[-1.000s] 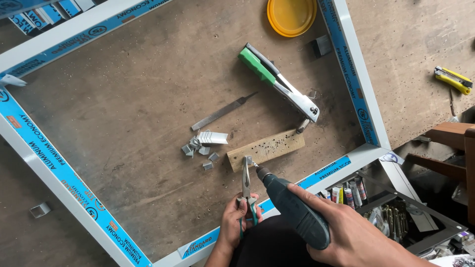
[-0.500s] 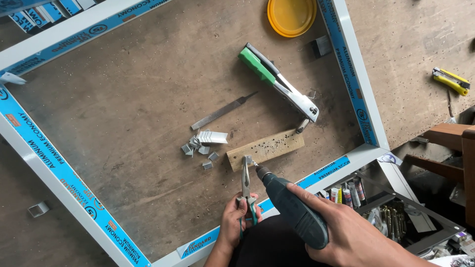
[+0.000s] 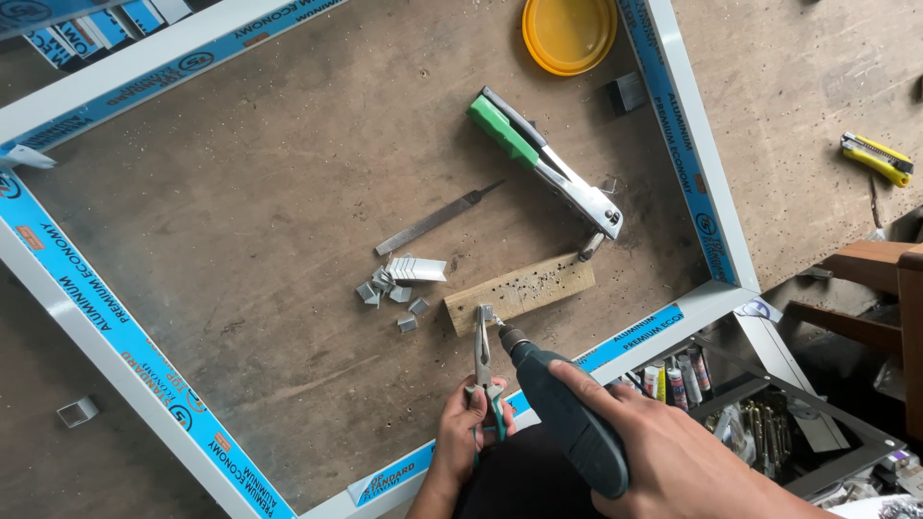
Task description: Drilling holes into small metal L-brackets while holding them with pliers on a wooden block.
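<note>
Teal-grey plastic body of a power drill (image 3: 567, 423) filled the right hand (image 3: 673, 461), fingers wrapped tight round the grip, index laid along the top. Drill bit pointed up and left, its tip meeting a small metal piece (image 3: 486, 311) at the lower edge of a wooden block (image 3: 521, 292). Left hand (image 3: 468, 437), just beside the drill, had its fingers closed round the green handles of pliers (image 3: 483, 370); plier jaws pinched that same small piece against the block. Block face was peppered with small holes.

Left of the block lay a loose cluster of cut aluminium scraps (image 3: 399, 284), some folded, some square. Above them, a flat metal file (image 3: 437, 219) lay at a slant. Right of the file, a hand riveter (image 3: 543, 163) with a green grip and silver body lay diagonally, its nose near the block's upper right corner.

All this sat on a worn brown surface (image 3: 240, 192) inside a white aluminium frame (image 3: 692, 144) wrapped in blue protective tape. Frame's near corner lay close to both hands. Below that corner, to the right, an open tray of tubes and small hardware (image 3: 731, 404).

Farther off: a yellow lid (image 3: 569, 34) at the top edge, touching the frame's right rail; a yellow utility knife (image 3: 875, 159) outside the frame, well apart.
</note>
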